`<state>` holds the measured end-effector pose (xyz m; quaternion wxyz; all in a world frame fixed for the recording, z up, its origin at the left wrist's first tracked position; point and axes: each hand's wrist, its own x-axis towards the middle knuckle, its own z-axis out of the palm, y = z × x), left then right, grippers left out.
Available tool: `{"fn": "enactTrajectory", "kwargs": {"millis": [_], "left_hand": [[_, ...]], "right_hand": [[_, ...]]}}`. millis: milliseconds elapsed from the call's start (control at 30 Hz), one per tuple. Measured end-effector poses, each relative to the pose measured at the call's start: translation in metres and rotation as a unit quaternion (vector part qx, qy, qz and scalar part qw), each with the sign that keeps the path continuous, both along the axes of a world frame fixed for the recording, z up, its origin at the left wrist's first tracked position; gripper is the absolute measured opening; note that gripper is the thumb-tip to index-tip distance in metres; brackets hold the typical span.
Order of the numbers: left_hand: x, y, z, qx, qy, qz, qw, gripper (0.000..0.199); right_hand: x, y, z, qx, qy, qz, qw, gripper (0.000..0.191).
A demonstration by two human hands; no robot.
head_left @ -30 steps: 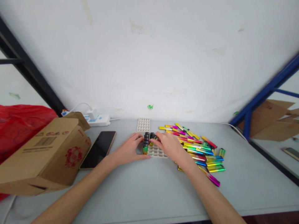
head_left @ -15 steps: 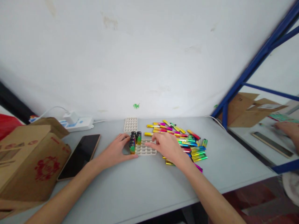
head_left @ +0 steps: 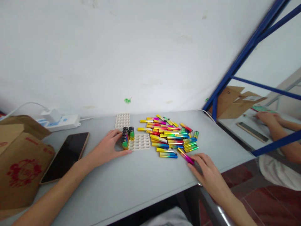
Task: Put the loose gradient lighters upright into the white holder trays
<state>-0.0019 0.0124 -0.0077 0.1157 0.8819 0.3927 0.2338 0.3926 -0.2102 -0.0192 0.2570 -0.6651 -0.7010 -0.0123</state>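
My left hand [head_left: 110, 147] lies at the left end of a white tray [head_left: 142, 142] full of small holes, fingers apart around several upright lighters [head_left: 125, 139] with black tops. My right hand [head_left: 203, 166] is at the lower right of a pile of shiny multicoloured lighters [head_left: 169, 133]; its thumb and fingertips are around the magenta end of a yellow and magenta lighter [head_left: 185, 156] lying on the table. A second holed white tray [head_left: 122, 120] sits behind the first, near the wall.
A phone [head_left: 67, 157], a cardboard box [head_left: 25, 166] and a white power strip [head_left: 61, 122] are at the left. Beyond a blue metal frame [head_left: 242, 59] on the right are another person's hands [head_left: 268, 117], a grey strip-shaped object and an open carton [head_left: 229, 102].
My right hand has moved from the tray to the lower right, to the magenta-ended lighter. My left hand remains by the upright lighters. The view has shifted to the right.
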Motion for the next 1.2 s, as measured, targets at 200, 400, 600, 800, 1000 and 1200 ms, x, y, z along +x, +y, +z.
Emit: {"fn": "enactTrajectory", "kwargs": {"millis": [200, 400, 600, 800, 1000, 1200], "left_hand": [[-0.001, 0.001, 0.0, -0.002, 0.012, -0.001, 1.0, 0.061], [0.002, -0.002, 0.001, -0.014, -0.005, 0.0, 1.0, 0.058], [0.003, -0.008, 0.006, -0.002, 0.002, -0.007, 1.0, 0.059], [0.004, -0.012, 0.003, -0.003, -0.02, -0.007, 1.0, 0.06], [0.004, -0.01, 0.002, -0.005, -0.024, -0.004, 1.0, 0.06], [0.003, -0.009, 0.005, -0.012, -0.017, -0.006, 1.0, 0.062]], "right_hand": [[-0.007, 0.021, 0.004, 0.019, 0.178, -0.009, 0.984, 0.02], [-0.023, 0.075, 0.039, 0.055, 0.487, 0.03, 0.871, 0.025], [-0.102, 0.162, 0.084, -0.101, 0.602, 0.182, 0.771, 0.039], [-0.158, 0.191, 0.058, -0.178, 0.562, 0.171, 0.789, 0.067], [-0.156, 0.18, 0.037, -0.189, 0.569, 0.098, 0.795, 0.053], [-0.156, 0.182, 0.037, -0.177, 0.576, 0.102, 0.792, 0.053]]}}
